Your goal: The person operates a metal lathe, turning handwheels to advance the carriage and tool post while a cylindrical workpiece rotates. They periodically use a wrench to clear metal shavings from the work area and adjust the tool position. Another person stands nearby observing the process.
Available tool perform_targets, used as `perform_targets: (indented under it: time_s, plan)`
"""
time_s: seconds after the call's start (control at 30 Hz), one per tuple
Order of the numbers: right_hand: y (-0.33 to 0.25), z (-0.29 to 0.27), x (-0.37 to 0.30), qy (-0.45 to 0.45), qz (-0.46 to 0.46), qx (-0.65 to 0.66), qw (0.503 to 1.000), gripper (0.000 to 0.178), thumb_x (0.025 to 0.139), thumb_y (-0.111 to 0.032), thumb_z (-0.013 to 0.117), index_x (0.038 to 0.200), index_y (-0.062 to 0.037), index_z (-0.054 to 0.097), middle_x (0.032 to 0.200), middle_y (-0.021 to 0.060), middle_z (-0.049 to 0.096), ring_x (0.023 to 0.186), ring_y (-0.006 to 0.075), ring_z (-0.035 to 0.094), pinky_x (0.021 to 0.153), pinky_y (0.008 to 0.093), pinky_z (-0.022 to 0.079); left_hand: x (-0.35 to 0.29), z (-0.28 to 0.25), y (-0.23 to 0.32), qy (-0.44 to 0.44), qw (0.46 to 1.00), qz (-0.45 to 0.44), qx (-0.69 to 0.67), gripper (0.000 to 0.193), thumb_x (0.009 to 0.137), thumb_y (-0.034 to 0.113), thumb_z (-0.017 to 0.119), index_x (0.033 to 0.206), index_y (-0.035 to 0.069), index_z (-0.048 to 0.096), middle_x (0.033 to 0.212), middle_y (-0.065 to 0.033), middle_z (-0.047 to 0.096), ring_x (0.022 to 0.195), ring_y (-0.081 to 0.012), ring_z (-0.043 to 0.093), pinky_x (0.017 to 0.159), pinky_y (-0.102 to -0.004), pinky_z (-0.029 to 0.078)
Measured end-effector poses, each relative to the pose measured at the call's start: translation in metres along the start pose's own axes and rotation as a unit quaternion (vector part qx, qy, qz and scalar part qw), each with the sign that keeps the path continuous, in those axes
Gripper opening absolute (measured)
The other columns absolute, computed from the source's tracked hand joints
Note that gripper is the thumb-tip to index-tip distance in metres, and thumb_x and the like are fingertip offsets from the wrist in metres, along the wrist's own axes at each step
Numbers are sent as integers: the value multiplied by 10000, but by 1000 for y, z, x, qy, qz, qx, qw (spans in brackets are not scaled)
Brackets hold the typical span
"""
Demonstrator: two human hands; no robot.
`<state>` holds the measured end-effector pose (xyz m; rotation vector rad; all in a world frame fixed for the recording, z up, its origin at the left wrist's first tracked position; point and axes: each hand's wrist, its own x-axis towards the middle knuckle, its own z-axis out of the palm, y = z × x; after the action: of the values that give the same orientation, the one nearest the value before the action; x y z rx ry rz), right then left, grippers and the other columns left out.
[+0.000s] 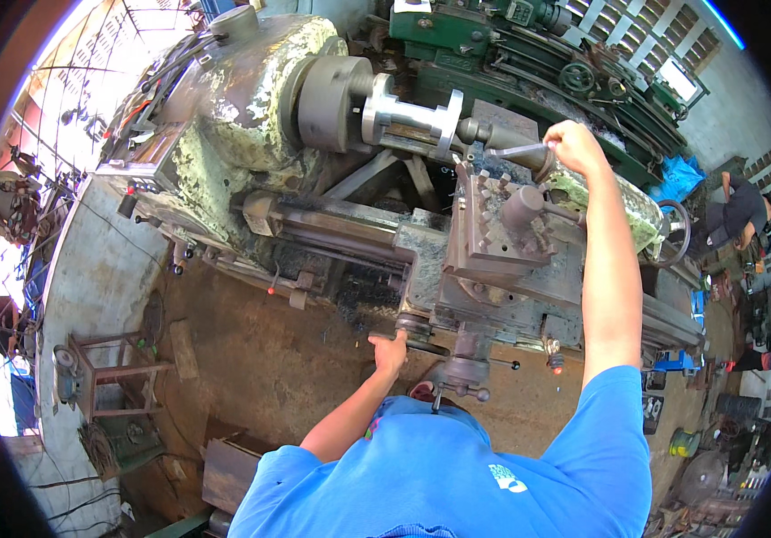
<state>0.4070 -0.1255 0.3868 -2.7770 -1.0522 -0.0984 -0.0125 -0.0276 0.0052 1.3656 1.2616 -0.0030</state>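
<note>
Beyond and to the right of the square tool post [499,224], the right hand [575,148] has its fingers curled closed around the end of a grey metal bar [520,151], while on the near-left side of that post the left hand [389,353] grasps the rim of a dark handwheel [426,346], its fingers bent over it. The shiny flanged workpiece [410,117] sits beyond and left of the tool post, next to the round chuck [330,103]. Far to the right of the post lies a blue plastic bundle [678,177], its contents hidden.
</note>
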Motion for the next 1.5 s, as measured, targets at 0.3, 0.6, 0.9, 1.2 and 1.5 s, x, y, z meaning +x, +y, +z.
perform_targets:
  time_s: [0.3,0.6,0.9,1.2,1.5]
  plan:
    - [-15,19,8,-111,-92,10,989,163,800,-79,658,935,-54,746,800,140,694,784,271,672,723,377,526,2,5,-2,33,999,-6,-4,946,873,365,694,1340,-207,102,728,-174,625,459,-232,583,442,-360,485]
    - [10,1,6,-22,12,148,989,154,857,-89,642,960,-30,741,700,77,681,662,158,636,654,329,489,6,3,-6,9,1000,-5,-7,821,877,378,680,1254,-134,162,769,-187,628,495,-229,600,461,-345,487]
    - [-11,0,2,-62,-109,275,953,130,838,-42,641,910,23,728,682,36,651,639,99,589,618,272,454,-3,-3,1,-5,1000,-8,21,1126,871,438,651,1405,-258,-54,816,-221,675,559,-253,648,549,-346,522]
    - [-116,-26,-7,-13,-273,81,958,74,762,-38,665,823,-3,690,698,180,638,618,286,634,613,360,493,32,25,-41,61,995,23,75,1152,879,453,650,1408,-248,-95,730,-173,663,517,-226,627,507,-335,511]
    - [-171,16,-21,-46,-292,-226,928,106,725,-115,592,752,-51,672,776,182,683,772,375,673,723,472,546,29,24,-42,39,996,17,78,1168,866,468,657,1410,-250,-87,803,-226,685,585,-273,665,602,-350,543]
